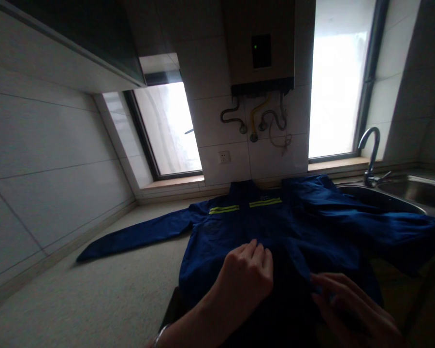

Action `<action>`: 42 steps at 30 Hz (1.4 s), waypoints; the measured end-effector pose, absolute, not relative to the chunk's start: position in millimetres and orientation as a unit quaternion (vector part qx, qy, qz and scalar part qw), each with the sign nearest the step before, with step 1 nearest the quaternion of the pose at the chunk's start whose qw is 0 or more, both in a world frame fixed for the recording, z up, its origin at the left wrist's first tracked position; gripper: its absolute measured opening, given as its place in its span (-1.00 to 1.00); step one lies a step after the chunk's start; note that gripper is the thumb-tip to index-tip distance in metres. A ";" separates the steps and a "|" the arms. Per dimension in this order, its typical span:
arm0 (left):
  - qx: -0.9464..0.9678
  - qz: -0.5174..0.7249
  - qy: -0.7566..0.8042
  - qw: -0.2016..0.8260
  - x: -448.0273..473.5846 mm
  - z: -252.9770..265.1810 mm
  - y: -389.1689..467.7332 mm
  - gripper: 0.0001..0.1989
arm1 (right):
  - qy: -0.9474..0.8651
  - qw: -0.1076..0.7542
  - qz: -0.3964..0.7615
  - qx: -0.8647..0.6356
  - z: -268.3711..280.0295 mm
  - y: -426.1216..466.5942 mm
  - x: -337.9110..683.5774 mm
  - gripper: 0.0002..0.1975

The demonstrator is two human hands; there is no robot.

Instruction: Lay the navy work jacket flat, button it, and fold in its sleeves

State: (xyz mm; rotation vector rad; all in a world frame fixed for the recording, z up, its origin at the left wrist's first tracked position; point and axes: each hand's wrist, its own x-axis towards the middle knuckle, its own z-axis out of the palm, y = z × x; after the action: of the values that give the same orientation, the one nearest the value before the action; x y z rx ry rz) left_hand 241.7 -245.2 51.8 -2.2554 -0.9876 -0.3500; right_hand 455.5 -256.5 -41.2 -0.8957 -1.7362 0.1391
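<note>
A: What kind of room is it?
B: A dim one, with large pale tiles on the walls (47, 125). Daylight comes in through two windows, one at left (172, 130) and a brighter one at right (337, 92).
A: And the surface?
B: A pale, speckled desk (101, 290), its left and back edges meeting the tiles. A boxy wall unit (263, 19) hangs above the back edge, and a metal sink (420, 193) is set in toward the back right corner.
A: Where's the garment?
B: The blue jacket (268, 224) is spread across the middle of the desk, collar by the back edge, its lower part dropping into shadow toward the front edge. One sleeve (141, 237) stretches toward the left edge; the other side lies rumpled, reaching past the sink's near rim.
A: The hands?
B: The left hand (250, 268) is curled over the jacket's front; its fingertips are hidden, so I can't tell whether it grips. The right hand (351, 304) pinches the cloth nearer the front edge.
A: Any detail on it?
B: Yellow-green stripes (265, 203) across both sides of the chest, with small, unreadable marks above the right-hand ones.
</note>
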 end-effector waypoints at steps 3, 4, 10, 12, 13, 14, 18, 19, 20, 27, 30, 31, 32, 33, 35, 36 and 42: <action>-0.873 -0.141 -0.331 0.330 239.0 52.1 -241.9 -0.81 | -0.726 0.570 0.018 -0.385 -23.6 -242.5 443.5 -0.74; -0.875 -0.141 -0.318 0.335 238.0 51.1 -240.5 -0.80 | -0.734 0.567 0.015 -0.374 -18.9 -237.9 438.4 -0.78; -0.884 -0.134 -0.284 0.346 232.1 46.2 -235.4 -0.77 | -0.745 0.577 0.023 -0.335 -5.9 -228.2 418.1 -0.86; -0.883 -0.144 -0.278 0.349 231.6 47.2 -235.1 -0.77 | -0.746 0.579 0.025 -0.327 -5.5 -229.2 416.7 -0.84; -0.882 -0.149 -0.276 0.351 231.8 48.0 -235.0 -0.78 | -0.749 0.577 0.027 -0.323 -5.5 -229.7 416.5 -0.83; -0.881 -0.154 -0.275 0.353 232.1 49.0 -234.9 -0.78 | -0.754 0.574 0.028 -0.318 -5.6 -230.1 416.5 -0.82; -0.880 -0.150 -0.275 0.356 233.3 51.3 -233.4 -0.78 | -0.765 0.565 0.033 -0.308 -5.9 -230.3 415.9 -0.77; -0.881 -0.147 -0.276 0.356 233.4 51.2 -232.7 -0.78 | -0.766 0.564 0.034 -0.308 -6.0 -229.8 415.4 -0.76; -0.880 -0.145 -0.277 0.356 233.2 50.9 -232.0 -0.78 | -0.767 0.563 0.034 -0.307 -6.2 -229.2 414.9 -0.75; -0.876 -0.174 -0.300 0.334 232.6 47.7 -225.3 -0.84 | -0.778 0.558 0.002 -0.290 -9.9 -222.7 413.4 -0.76; -0.882 -0.168 -0.318 0.303 235.4 49.4 -225.0 -0.83 | -0.775 0.568 -0.012 -0.277 -13.2 -219.2 414.5 -0.80; -0.886 -0.163 -0.322 0.292 236.5 50.3 -225.3 -0.81 | -0.777 0.568 -0.015 -0.270 -14.6 -218.0 414.7 -0.79; -0.889 -0.157 -0.324 0.282 237.3 51.1 -225.8 -0.79 | -0.782 0.566 -0.019 -0.262 -16.1 -216.9 414.8 -0.78; -0.893 -0.152 -0.322 0.276 237.7 51.6 -226.2 -0.79 | -0.787 0.561 -0.023 -0.256 -17.6 -215.9 414.7 -0.76; -0.899 -0.143 -0.309 0.275 237.7 51.1 -226.6 -0.81 | -0.797 0.549 -0.031 -0.248 -20.3 -214.5 414.3 -0.74; -0.901 -0.141 -0.302 0.279 237.4 50.0 -226.4 -0.82 | -0.801 0.545 -0.035 -0.246 -21.4 -214.1 414.2 -0.74; -0.917 -0.119 -0.278 0.259 241.8 42.5 -225.9 -0.83 | -0.812 0.532 -0.043 -0.237 -19.4 -214.9 419.5 -0.78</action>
State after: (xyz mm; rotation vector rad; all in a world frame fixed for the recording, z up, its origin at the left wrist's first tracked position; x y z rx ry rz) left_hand 241.8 -225.9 42.5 -2.4853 -0.7533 -0.3230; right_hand 419.5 -214.9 -19.4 -0.5662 -1.9360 -0.1032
